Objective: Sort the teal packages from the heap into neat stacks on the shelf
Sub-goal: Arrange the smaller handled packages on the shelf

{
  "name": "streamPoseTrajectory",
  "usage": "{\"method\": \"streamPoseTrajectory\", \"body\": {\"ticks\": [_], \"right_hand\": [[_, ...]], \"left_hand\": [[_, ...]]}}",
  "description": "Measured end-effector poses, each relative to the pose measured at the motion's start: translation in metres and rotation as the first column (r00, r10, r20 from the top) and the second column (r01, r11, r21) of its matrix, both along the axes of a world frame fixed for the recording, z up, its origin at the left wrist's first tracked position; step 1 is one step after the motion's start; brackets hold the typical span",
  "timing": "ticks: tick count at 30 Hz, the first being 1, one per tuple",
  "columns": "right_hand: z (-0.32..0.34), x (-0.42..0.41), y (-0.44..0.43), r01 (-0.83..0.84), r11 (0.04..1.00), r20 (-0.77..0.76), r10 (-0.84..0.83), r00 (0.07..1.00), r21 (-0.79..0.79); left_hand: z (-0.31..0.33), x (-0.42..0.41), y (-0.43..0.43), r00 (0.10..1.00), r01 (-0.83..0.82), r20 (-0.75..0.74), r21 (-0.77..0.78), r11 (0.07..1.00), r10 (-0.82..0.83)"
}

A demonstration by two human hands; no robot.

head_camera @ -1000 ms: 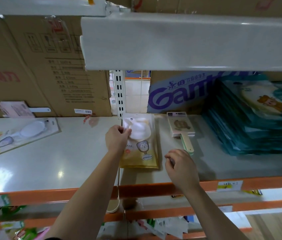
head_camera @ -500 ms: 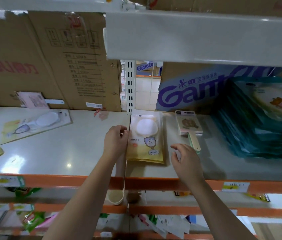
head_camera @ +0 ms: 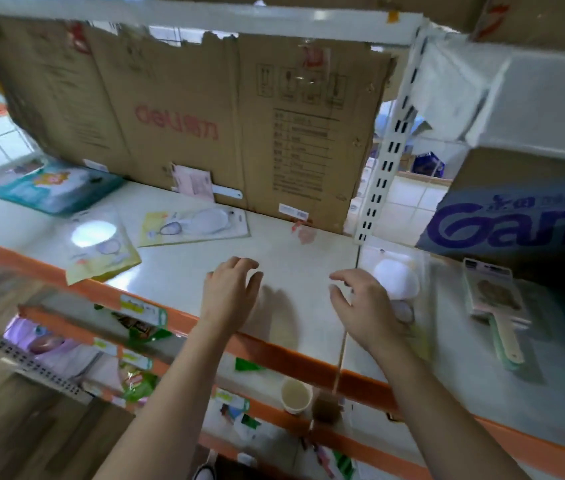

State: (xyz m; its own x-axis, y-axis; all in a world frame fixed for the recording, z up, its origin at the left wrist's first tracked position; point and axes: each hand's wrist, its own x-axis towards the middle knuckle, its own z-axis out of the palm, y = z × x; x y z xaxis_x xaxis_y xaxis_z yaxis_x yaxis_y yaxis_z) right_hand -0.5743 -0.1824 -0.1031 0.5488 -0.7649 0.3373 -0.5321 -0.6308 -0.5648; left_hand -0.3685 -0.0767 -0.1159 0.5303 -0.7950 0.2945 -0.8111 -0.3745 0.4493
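Note:
A teal package (head_camera: 57,190) with a cartoon print lies flat at the far left of the white shelf (head_camera: 184,271). My left hand (head_camera: 230,292) hovers over bare shelf, fingers spread, holding nothing. My right hand (head_camera: 365,306) is open too, just left of a yellow pouch with a white puff (head_camera: 400,285) that it partly hides. The big teal stack at the right is out of view apart from a dark sliver at the frame edge.
A large cardboard box (head_camera: 204,116) stands at the back. A yellow pouch (head_camera: 101,251) and a flat carded item (head_camera: 194,225) lie left of centre. A boxed brush (head_camera: 495,303) lies to the right. A slotted upright (head_camera: 388,147) divides the bays. An orange rail (head_camera: 274,355) edges the shelf, with a paper cup (head_camera: 295,394) below.
The view has swung left. Both hands have left the yellow pouch and shifted left over the bare shelf. The teal stack has slid out of frame, and a teal package has appeared at far left.

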Motion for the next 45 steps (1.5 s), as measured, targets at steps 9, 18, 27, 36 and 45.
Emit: {"method": "streamPoseTrajectory", "body": {"ticks": [9,18,27,36,45], "right_hand": [[-0.005,0.146,-0.001,-0.092,0.986,-0.088,0.105,0.991,0.136],[-0.010,0.264,-0.026,0.169,0.979,-0.348,-0.119,0.930,0.116],[-0.005,0.316,-0.024,0.352,0.924,-0.503,-0.234,0.832,0.152],[0.013,0.310,-0.029,0.306,0.914,-0.569,-0.106,0.816,0.268],[0.019,0.291,-0.012,0.285,0.935,-0.575,-0.119,0.810,0.209]], "left_hand": [[0.002,0.117,0.060,0.989,-0.145,-0.003,-0.051,0.988,0.145],[0.006,0.213,0.090,0.985,-0.174,0.001,-0.068,0.982,0.174],[-0.005,0.264,0.106,0.982,-0.183,-0.051,-0.050,0.982,0.180],[-0.008,0.283,0.112,0.979,-0.193,-0.083,-0.072,0.979,0.187],[-0.011,0.287,0.110,0.978,-0.193,-0.099,-0.060,0.979,0.186]]}}
